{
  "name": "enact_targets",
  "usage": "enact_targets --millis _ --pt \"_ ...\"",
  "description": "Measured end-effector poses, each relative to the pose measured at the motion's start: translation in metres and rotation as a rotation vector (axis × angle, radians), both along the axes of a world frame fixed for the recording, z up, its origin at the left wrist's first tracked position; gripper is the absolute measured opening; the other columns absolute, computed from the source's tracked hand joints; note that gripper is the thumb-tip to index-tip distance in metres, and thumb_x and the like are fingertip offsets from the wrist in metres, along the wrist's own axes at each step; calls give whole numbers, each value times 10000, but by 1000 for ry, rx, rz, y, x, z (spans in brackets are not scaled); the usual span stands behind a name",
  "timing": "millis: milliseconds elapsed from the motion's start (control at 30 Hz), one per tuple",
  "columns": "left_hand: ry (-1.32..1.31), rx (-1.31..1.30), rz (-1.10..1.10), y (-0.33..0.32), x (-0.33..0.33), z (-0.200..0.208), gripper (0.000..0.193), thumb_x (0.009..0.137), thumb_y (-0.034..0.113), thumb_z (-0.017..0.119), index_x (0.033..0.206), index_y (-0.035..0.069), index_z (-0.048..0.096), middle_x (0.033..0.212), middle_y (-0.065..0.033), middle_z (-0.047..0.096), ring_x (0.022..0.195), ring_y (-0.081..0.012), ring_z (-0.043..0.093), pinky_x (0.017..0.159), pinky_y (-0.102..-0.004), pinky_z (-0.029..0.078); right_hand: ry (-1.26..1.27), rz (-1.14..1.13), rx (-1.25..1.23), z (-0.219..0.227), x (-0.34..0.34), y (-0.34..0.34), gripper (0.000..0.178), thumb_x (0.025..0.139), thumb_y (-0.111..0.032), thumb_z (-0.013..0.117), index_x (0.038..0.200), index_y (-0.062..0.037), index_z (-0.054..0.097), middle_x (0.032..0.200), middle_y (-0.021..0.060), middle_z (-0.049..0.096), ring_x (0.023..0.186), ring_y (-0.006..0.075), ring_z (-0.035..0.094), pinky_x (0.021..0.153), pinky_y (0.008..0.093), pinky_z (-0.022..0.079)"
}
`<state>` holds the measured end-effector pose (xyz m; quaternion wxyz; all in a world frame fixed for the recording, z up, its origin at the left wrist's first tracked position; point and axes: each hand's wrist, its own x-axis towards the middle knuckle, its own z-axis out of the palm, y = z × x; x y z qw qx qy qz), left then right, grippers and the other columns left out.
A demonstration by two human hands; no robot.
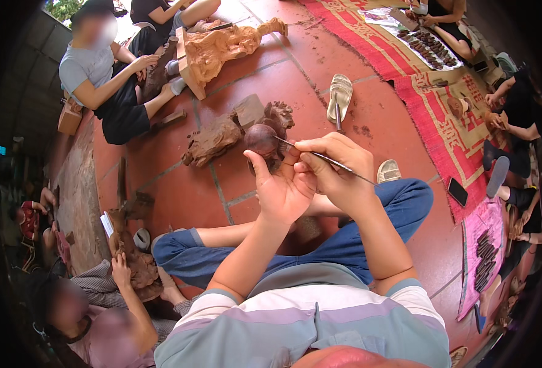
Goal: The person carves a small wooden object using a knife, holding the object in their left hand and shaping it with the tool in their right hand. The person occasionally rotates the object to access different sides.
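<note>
A dark brown wood carving point(261, 138) with a smooth rounded top stands on the tiles in front of my crossed legs. My left hand point(286, 190) is palm up against its near side, thumb stretched along one side and index finger on the other, the remaining fingers curled. My right hand point(341, 168) pinches a slim dark carving tool point(327, 159) like a pen. The tool's tip reaches toward the rounded top, passing over my left fingertips. Part of the carving's lower body is hidden behind my left hand.
Behind the carving lie a rough wooden piece point(214, 140) and a wood block point(249, 110). A lighter wooden statue point(222, 52) rests farther off beside a seated person. One sandal point(339, 98) lies ahead. Red mats point(427, 116), a phone point(457, 192) and tools on pink cloth point(467, 276) are to the right.
</note>
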<state>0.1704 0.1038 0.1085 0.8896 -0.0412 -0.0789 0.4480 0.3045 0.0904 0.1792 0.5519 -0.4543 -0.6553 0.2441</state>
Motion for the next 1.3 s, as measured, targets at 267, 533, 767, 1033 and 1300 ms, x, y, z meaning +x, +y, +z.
enact_targets --millis 267,533,767,1033,1300 --pt "3 -120 45 0 -2 10 845 811 718 519 1286 19 525 1216 -103 600 995 -187 624 900 -331 535 39 -21 100 0 -9 -1 166 772 -45 707 936 -70 717 776 92 667 688 217 658 625 285 514" --pt "-190 -6 15 4 1 -11 732 840 579 621 1247 -19 517 1214 -105 608 1071 -226 616 978 -372 507 -79 -92 73 -5 -13 12 197 761 -37 710 950 -93 718 808 79 672 710 223 657 623 307 521" --pt "1 -49 -29 -5 2 7 798 789 765 483 1156 66 603 1212 -66 605 1021 -190 631 887 -341 537 -56 5 124 7 -4 -8 259 728 17 707 976 -57 705 816 110 667 730 233 656 672 290 530" --pt "48 105 -17 -10 -2 -4 742 907 711 326 1189 76 585 1142 -108 624 919 -244 617 807 -363 503 190 189 -161 12 22 -24 187 826 -5 695 1013 -3 705 842 57 667 745 92 599 630 231 465" --pt "1124 511 426 -9 -59 34 309 1005 231 475 1002 -31 640 1146 -187 620 877 -172 611 809 -320 496 580 2 -268 -35 54 -17 141 867 -45 680 991 21 689 832 35 647 747 89 608 696 212 480"
